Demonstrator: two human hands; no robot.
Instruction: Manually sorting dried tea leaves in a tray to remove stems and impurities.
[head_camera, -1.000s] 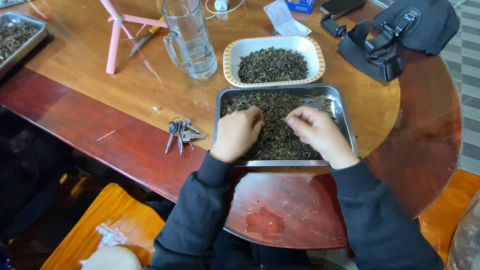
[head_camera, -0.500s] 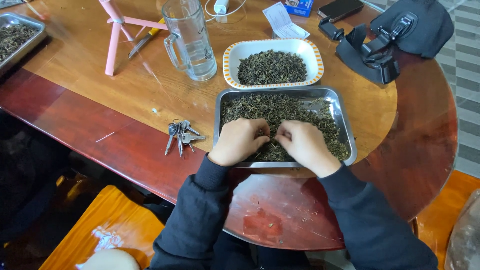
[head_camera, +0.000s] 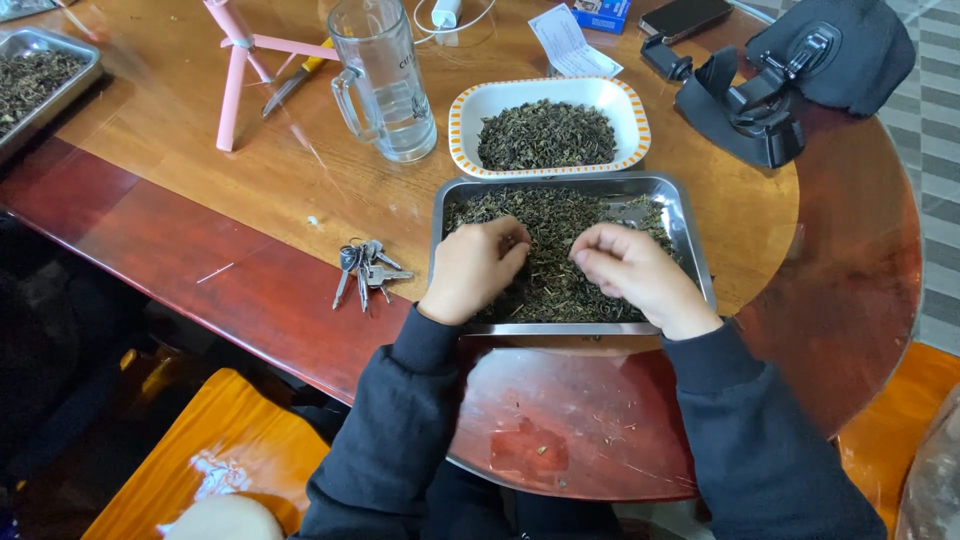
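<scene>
Wooden tabletop (head_camera: 250, 190): metal tray (head_camera: 690, 235) of dried leaves (head_camera: 560, 215), largely unsorted; left hand (head_camera: 475, 268), right hand (head_camera: 630, 265) curled, fingertips pinching leaves; white dish (head_camera: 465, 105) part-filled.

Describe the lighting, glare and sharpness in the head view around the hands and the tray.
Head view: soft, even daylight, with no hard shadows. The left hand and right hand over the steel tray of dried tea leaves look sharp, with little motion blur. Pale glare streaks the dark red table rim, and the glass mug shows bright highlights. The frame edges bend slightly from the wide lens.
</scene>
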